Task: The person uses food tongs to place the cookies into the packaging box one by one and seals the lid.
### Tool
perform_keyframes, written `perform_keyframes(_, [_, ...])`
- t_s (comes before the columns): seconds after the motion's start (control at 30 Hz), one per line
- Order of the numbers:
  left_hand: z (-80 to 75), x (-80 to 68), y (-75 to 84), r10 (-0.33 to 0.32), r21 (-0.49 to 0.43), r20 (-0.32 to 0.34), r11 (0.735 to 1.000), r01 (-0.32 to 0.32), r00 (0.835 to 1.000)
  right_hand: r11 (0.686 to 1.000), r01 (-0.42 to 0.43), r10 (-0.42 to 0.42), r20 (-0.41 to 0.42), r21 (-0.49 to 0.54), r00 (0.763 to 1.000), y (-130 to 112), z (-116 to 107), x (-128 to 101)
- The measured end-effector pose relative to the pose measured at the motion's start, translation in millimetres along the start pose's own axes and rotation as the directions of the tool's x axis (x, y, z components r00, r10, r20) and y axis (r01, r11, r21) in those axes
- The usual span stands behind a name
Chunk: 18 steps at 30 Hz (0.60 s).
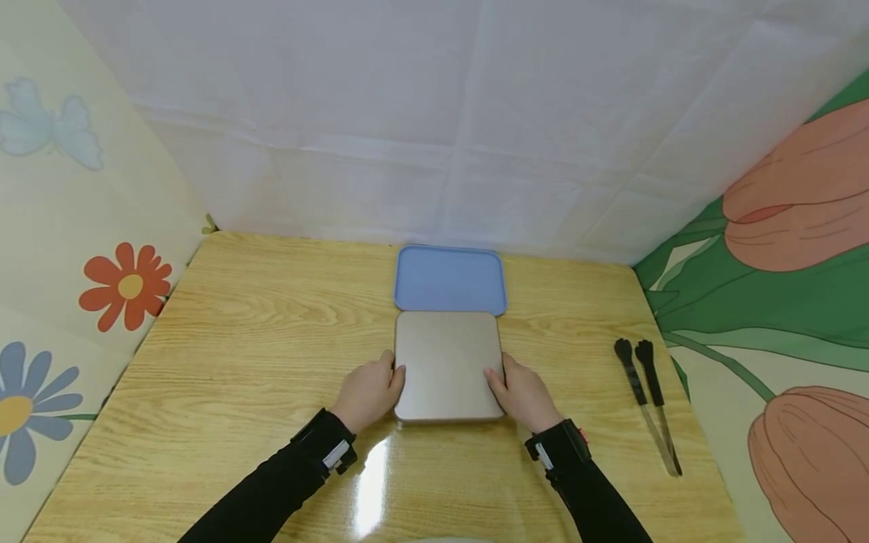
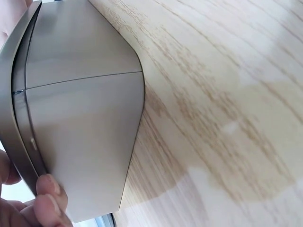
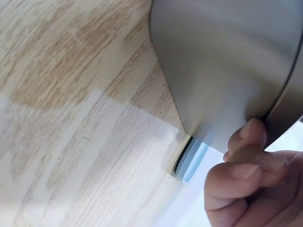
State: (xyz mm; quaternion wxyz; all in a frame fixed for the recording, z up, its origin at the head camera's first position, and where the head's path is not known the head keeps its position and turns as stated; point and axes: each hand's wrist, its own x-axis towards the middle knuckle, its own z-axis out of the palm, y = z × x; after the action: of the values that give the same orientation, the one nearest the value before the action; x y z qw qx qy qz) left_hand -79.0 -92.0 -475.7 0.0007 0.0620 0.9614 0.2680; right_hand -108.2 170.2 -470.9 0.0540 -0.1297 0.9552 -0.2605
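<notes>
A metal tin box (image 1: 448,369) with rounded corners and a plain flat lid sits at the middle of the wooden table. My left hand (image 1: 370,392) grips the lid's left edge, thumb on top. On the opposite side my right hand (image 1: 526,392) holds the right edge the same way. In the left wrist view, fingertips (image 2: 49,194) are hooked under the rim of the lid (image 2: 8,94), and a dark gap runs between lid and box body (image 2: 85,113). Curled fingers (image 3: 246,175) press at the lid's seam in the right wrist view.
A blue tray (image 1: 451,279) lies directly behind the tin, near the white back sheet (image 1: 339,181). Metal tongs with black ends (image 1: 638,388) lie at the table's right side. Patterned walls stand left and right. A white rim (image 1: 451,540) shows at the bottom edge.
</notes>
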Motion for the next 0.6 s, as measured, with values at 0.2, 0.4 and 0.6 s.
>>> perform_keyframes(0.2, [-0.7,-0.7,-1.1,0.002,-0.005,0.004,1.000,-0.002,1.000,1.000,0.004,-0.004,0.001,-0.001,1.000,1.9,1.6,0.8])
perform_keyframes(0.4, [-2.8,1.2,-3.2,0.001,-0.001,0.004,1.000,-0.001,1.000,1.000,0.016,-0.016,-0.001,0.002,1.000,3.4,0.9,0.6])
perform_keyframes(0.6, [-8.4,6.8,-8.5,0.007,0.026,-0.036,1.000,-0.006,0.999,0.999,0.025,-0.024,0.004,-0.033,1.000,5.7,-6.2,3.5])
